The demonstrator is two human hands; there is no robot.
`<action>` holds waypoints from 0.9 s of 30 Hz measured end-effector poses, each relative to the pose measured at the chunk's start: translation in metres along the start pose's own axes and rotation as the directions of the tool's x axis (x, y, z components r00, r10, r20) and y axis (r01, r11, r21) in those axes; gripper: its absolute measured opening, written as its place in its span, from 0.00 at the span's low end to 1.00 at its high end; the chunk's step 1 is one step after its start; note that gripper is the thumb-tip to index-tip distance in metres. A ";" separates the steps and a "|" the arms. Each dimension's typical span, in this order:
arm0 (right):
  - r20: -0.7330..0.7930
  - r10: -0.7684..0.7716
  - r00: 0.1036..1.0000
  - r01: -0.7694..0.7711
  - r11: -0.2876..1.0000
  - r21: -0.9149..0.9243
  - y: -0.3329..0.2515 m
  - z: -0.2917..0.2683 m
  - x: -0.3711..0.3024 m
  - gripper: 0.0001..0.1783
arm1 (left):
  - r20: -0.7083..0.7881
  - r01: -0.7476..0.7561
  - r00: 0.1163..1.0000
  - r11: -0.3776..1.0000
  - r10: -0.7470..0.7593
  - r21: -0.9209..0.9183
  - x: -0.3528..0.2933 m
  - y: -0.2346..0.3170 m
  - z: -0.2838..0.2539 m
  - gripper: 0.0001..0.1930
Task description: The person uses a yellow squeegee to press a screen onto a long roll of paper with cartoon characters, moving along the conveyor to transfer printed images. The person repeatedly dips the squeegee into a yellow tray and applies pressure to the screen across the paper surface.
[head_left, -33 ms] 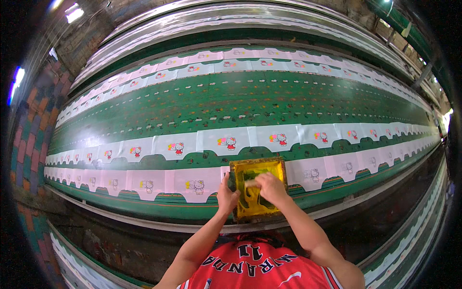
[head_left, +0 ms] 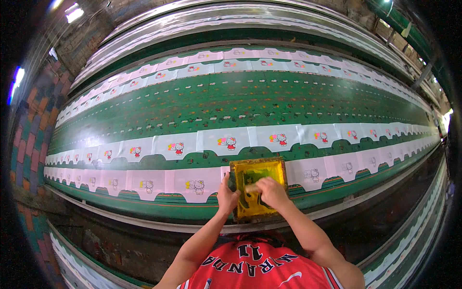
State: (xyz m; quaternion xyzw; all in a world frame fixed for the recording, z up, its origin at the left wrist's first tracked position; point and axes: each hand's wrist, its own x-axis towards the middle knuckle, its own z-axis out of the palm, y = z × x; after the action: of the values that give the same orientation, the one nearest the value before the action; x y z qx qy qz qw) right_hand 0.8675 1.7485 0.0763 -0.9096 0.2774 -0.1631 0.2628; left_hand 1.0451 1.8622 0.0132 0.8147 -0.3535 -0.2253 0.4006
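A screen-printing frame (head_left: 257, 162) with a yellow mesh lies over the near row of pale pink fabric pieces (head_left: 185, 177), at the table's front edge. Yellow ink is smeared inside it. My left hand (head_left: 227, 196) is closed on the frame's left side, thumb toward me. Inside the frame, my right hand (head_left: 273, 192) is wrapped round a small pale squeegee (head_left: 251, 188) resting on the mesh. Its lower edge and part of the handle are hidden by my fingers. Left of the frame, one pink piece carries a cartoon cat outline with yellow patches; to the right, the prints are plain outlines.
The long green table (head_left: 173, 103) runs left to right, speckled with old ink marks. Behind the pink row lie white fabric pieces (head_left: 211, 139) with coloured cat prints. More fabric rows (head_left: 192, 69) line the far side. A pale rail (head_left: 144, 224) edges the table near me.
My right hand has moved slightly toward me with the squeegee inside the frame. My left hand and the frame have stayed in place.
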 end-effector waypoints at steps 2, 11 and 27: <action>-0.018 -0.078 0.997 0.078 0.997 0.024 -0.004 -0.005 -0.016 0.08 | 0.009 -0.004 1.000 1.000 0.004 0.031 0.008 0.010 -0.003 0.45; -0.175 -0.092 0.980 0.085 0.995 -0.050 0.030 -0.008 0.071 0.06 | 0.040 -0.008 0.999 1.000 0.008 0.008 0.008 0.018 -0.005 0.45; -0.058 -0.123 0.991 0.116 0.988 -0.106 0.010 -0.028 -0.065 0.16 | -0.034 -0.052 0.998 0.993 0.049 -0.107 0.001 0.045 0.013 0.42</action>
State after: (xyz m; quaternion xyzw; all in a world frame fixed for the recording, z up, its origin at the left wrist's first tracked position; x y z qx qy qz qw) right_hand 0.7992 1.7695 0.0834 -0.9312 0.2385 -0.1932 0.1968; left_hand 1.0194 1.8360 0.0424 0.7860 -0.3551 -0.2213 0.4551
